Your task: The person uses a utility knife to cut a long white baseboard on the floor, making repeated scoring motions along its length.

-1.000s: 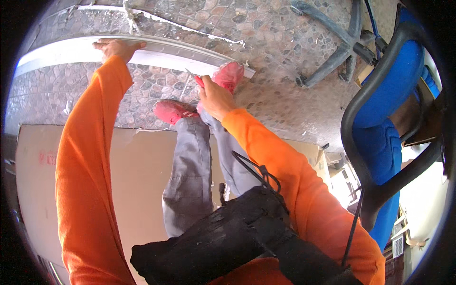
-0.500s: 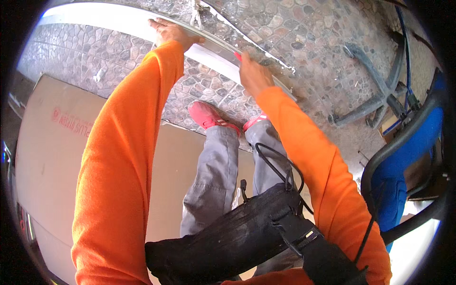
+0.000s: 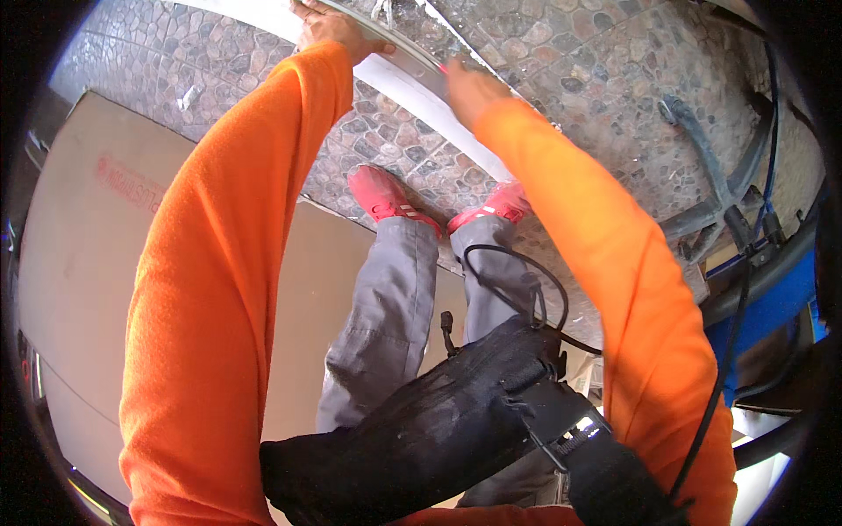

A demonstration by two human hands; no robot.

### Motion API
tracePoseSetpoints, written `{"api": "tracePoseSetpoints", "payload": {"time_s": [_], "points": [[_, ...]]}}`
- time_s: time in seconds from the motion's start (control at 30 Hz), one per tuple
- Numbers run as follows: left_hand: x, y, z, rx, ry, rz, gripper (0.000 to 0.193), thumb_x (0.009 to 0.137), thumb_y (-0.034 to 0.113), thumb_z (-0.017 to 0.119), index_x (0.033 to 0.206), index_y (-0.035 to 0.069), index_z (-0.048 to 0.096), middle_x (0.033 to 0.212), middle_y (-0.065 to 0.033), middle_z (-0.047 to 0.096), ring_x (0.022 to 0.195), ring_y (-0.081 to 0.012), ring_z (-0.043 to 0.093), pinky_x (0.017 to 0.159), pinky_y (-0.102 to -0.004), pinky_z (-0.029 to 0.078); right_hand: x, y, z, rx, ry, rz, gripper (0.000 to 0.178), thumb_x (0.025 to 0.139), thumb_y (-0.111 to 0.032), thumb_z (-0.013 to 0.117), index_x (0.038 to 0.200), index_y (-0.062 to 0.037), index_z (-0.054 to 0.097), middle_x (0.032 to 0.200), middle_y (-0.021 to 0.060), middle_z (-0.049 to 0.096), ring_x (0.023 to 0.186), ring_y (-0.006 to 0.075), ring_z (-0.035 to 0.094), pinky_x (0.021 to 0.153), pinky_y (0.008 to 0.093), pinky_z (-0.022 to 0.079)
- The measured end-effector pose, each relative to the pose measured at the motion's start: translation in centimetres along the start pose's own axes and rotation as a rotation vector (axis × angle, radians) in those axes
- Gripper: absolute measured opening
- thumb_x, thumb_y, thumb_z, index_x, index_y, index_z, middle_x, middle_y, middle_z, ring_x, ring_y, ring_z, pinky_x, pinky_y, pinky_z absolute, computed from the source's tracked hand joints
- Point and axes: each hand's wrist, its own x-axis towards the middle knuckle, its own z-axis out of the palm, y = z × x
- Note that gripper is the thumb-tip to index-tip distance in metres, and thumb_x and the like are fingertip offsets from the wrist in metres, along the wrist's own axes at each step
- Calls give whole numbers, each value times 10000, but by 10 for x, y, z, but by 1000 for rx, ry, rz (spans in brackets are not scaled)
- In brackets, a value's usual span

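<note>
A long white strip of board (image 3: pixel 417 110) slants across the top of the view, with a grey metal straightedge (image 3: pixel 412 63) lying along its far side. My left hand (image 3: pixel 338 33) rests on both, fingers spread and thumb stretched out along the straightedge; its fingertips are close to the top rim. Further right, my right hand (image 3: pixel 478 92) is closed at the straightedge's edge. From its fingers pokes the red tip of a small tool (image 3: pixel 444 68); the rest of that tool is hidden in the hand, so its kind cannot be made out.
Stone-patterned floor (image 3: pixel 579 53) carries white scraps and dust beyond the strip. A large brownish board (image 3: pixel 96 245) lies at left. A chair base (image 3: pixel 715 184) and blue chair (image 3: pixel 763 307) stand at right. My red shoes (image 3: pixel 386 195) are below the strip; a black waist bag (image 3: pixel 421 421) hangs in front.
The view has shifted, so strip and hands appear higher. My right hand has slid slightly nearer the left along the straightedge. My left hand keeps its place on the strip.
</note>
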Motion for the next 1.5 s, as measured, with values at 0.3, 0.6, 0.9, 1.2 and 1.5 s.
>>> {"api": "tracePoseSetpoints", "payload": {"time_s": [0.3,0.6,0.9,1.2,1.5], "points": [[-1,-9,3,-60,29,14,1422,566,653,792,1381,-226,27,1437,-461,8,1316,-480,356,1066,-394,372,-69,57,16,-105,-146,144,317,891,-75,431,1202,-28,391,1009,320,624,969,485,609,831,555,465],[4,-13,11,-81,12,-21,1441,556,653,797,1385,-217,2,1432,-467,18,1297,-490,377,1072,-380,366,-161,126,24,-99,-188,313,276,933,-178,368,1163,-32,409,1040,324,615,986,488,601,821,553,461],[4,-2,5,-27,11,-24,1460,536,678,793,1396,-204,9,1450,-445,15,1294,-477,392,1074,-390,358,-47,42,15,12,-84,168,263,911,-142,390,1145,-23,410,1051,329,607,976,496,594,848,550,457],[12,-12,8,12,-7,-19,1470,557,709,763,1389,-205,-34,1441,-456,3,1261,-483,431,1053,-412,383,-143,165,58,-10,-238,439,380,965,-278,293,1210,-40,461,1109,309,603,1072,462,575,920,541,426],[5,-3,5,-10,-23,3,1450,562,727,747,1361,-248,31,1406,-494,62,1297,-526,350,1059,-432,371,-78,82,26,42,-128,170,339,920,-161,375,1229,-24,394,1031,340,605,982,477,602,860,562,444]]}}
